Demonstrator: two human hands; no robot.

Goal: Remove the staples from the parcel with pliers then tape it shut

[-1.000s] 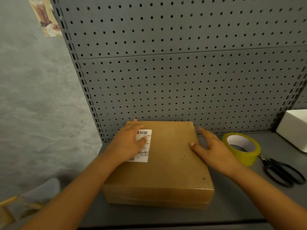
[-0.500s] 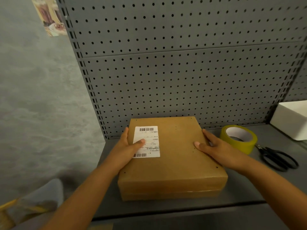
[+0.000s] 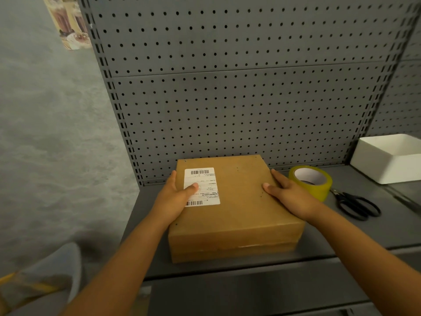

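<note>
I note black scissors (image 3: 357,205) lying flat on the grey bench (image 3: 364,233) at 3 o'clock. A white open box (image 3: 387,158) sits at 2 o'clock. Grey pegboard (image 3: 239,99) stands behind at 12. A picture (image 3: 69,23) hangs at 11 o'clock.

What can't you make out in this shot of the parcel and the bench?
Head view only:
- Staples: too small; only dark specks on the parcel.
- Pliers: none in view.
- Label text: too small; left hand thumb covers part.
- Fingers of both hands, right hand too: hidden down the parcel's sides.
- White box: cut by the right edge.
</note>
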